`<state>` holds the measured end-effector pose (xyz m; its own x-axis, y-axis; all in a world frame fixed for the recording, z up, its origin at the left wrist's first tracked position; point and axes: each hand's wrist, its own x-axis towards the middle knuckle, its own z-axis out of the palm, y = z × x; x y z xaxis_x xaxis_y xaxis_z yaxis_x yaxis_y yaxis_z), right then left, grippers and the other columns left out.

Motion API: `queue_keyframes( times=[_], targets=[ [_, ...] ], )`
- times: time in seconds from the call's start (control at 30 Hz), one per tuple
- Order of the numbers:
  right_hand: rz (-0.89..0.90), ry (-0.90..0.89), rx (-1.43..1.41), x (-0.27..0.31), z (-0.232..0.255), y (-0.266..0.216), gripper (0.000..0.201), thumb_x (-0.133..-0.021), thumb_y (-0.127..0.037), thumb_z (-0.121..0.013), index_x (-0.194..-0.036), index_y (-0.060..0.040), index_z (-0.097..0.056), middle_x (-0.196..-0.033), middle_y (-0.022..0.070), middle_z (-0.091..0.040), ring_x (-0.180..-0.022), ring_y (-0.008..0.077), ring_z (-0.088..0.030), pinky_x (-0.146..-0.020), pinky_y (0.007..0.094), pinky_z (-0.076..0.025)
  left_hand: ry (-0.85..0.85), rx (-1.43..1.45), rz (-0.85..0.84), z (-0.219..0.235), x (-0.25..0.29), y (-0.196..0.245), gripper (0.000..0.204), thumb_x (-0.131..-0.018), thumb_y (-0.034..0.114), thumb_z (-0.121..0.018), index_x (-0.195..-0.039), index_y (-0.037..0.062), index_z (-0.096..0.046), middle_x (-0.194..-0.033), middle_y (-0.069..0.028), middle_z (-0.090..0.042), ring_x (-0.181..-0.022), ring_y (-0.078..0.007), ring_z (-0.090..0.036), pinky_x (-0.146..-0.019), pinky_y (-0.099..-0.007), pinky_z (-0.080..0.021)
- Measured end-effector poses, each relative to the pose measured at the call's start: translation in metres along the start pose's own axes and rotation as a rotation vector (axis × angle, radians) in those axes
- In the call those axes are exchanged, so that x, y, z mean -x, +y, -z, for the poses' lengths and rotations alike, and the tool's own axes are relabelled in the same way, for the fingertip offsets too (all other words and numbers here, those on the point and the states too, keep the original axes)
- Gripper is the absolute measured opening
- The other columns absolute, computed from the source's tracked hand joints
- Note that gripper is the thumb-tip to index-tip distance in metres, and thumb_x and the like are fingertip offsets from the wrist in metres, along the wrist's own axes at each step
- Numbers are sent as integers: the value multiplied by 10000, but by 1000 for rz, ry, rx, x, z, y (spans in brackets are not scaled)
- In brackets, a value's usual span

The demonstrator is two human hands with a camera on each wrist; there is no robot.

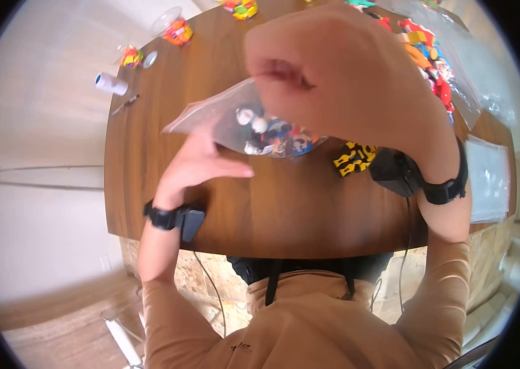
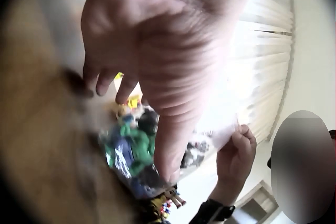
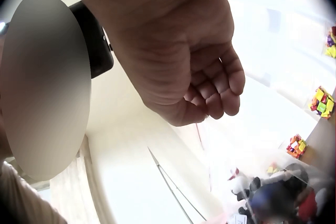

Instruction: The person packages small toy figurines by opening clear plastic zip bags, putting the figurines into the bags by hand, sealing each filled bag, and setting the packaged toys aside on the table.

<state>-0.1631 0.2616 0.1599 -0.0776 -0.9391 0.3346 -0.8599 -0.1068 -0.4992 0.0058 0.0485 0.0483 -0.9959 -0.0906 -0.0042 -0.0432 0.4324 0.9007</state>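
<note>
A clear zip bag of small toy figures hangs tilted over the table. My right hand is raised above it; its fingers are hidden in the head view. In the right wrist view the fingers are curled, and the left wrist view shows the right hand pinching the bag's upper edge. My left hand is beside the bag's lower left part, fingers partly behind the plastic and thumb stretched out. In the left wrist view, its straight thumb overlaps the bag, where a green figure shows.
Yellow-and-black pieces lie on the wooden table. Colourful figures and clear plastic bags are at the right. A candy cup, a small candy container, a white roll and a pen are far left.
</note>
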Motion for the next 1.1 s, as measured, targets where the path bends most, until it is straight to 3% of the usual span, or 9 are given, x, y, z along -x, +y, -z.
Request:
queue_keyframes(
  times=[0.03,0.27,0.47,0.53,0.8,0.9,0.97,1.03,1.1],
  targets=[
    [89,211,-23,4,-7,0,195,-806,-125,-585,-671,-20,-491,-589,131,-529,-577,341,-561,-570,420,-456,-35,-22,-17,-4,-8,-2,899,-603,124,-939,-1366,-8,-483,-1276,-76,-564,-1183,-195,-535,-1053,-344,-412],
    [25,244,125,8,-7,1,194,-826,-149,-607,-695,-36,-517,-622,129,-547,-624,335,-578,-589,404,-457,21,424,66,-23,-32,-1,835,-640,68,-901,-1365,23,-490,-1253,-63,-573,-1137,-175,-563,-960,-323,-483],
    [-158,341,293,10,10,-14,190,-872,-196,-653,-948,-22,-661,-753,92,-666,-678,241,-648,-615,349,-494,172,704,34,20,9,-23,849,-662,97,-775,-1416,-41,-409,-1388,-111,-492,-1307,-232,-432,-1118,-372,-334],
    [-143,373,225,11,12,-8,187,-871,-189,-651,-956,-23,-662,-784,96,-667,-706,238,-650,-635,345,-497,234,518,36,59,35,-28,850,-711,221,-746,-1433,-49,-387,-1397,-135,-476,-1298,-238,-450,-1109,-359,-353],
    [-253,597,-64,22,4,37,191,-863,-136,-642,-1021,-32,-669,-1032,123,-676,-933,214,-669,-799,312,-520,293,-153,642,206,131,-53,832,-789,292,-667,-1489,-8,-331,-1422,-187,-474,-1249,-254,-499,-1073,-344,-378],
    [-266,535,-36,12,12,9,212,-865,-153,-673,-1031,-21,-684,-995,113,-691,-896,188,-666,-792,297,-521,261,-326,595,209,137,-55,849,-816,306,-663,-1511,-9,-291,-1466,-202,-442,-1312,-272,-460,-1102,-358,-354],
    [-321,397,135,7,22,-19,262,-872,-200,-737,-1035,3,-712,-859,86,-720,-766,144,-656,-737,276,-518,400,-310,566,212,147,-60,848,-858,339,-667,-1524,-4,-269,-1490,-205,-423,-1366,-281,-412,-1118,-373,-342],
    [-95,427,35,12,23,7,241,-869,-171,-736,-1027,8,-711,-857,75,-715,-769,136,-654,-731,259,-512,687,-485,392,206,141,-56,849,-885,401,-674,-1528,12,-280,-1510,-201,-402,-1388,-288,-392,-1124,-383,-341],
    [-117,440,54,11,22,-4,217,-884,-124,-715,-1036,29,-697,-861,75,-715,-776,138,-653,-735,245,-509,704,-580,338,185,135,-56,798,-892,455,-671,-1489,20,-369,-1463,-207,-463,-1355,-295,-442,-1096,-388,-372]
  ],
)
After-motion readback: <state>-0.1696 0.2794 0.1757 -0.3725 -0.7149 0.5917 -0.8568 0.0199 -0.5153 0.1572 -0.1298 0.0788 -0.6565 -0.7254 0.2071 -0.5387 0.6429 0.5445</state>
